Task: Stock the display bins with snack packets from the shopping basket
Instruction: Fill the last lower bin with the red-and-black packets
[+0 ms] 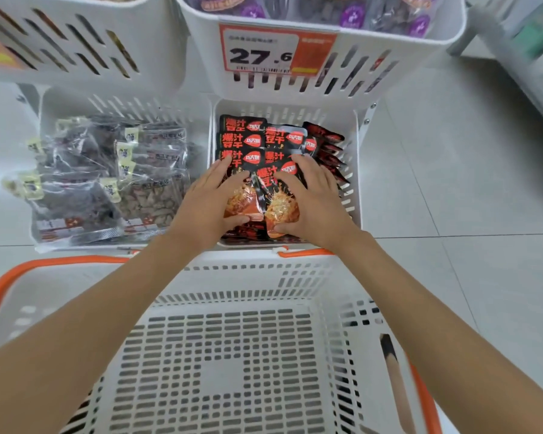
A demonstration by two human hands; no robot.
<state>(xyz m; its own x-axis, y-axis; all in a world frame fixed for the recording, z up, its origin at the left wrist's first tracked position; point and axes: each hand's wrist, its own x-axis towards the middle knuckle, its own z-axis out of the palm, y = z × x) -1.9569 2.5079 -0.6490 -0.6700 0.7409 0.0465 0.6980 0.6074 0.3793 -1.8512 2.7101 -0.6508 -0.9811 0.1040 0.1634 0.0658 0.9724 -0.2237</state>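
Note:
Black and red snack packets (265, 142) fill the lower right display bin (355, 170). My left hand (209, 200) and my right hand (314, 202) are both inside this bin. Each hand grips a packet in the front row between fingers and thumb, the left one on a packet with an orange picture (243, 203), the right one on its neighbour (281, 208). The white shopping basket (232, 349) with orange handles lies below my arms, and its slotted floor shows no packets.
The lower left bin (44, 101) holds clear packets of dark snacks (107, 180). Two upper white bins (295, 32) hang above, one with a 27.6 price tag (264, 54) and purple packets. Grey tiled floor (452, 183) lies to the right.

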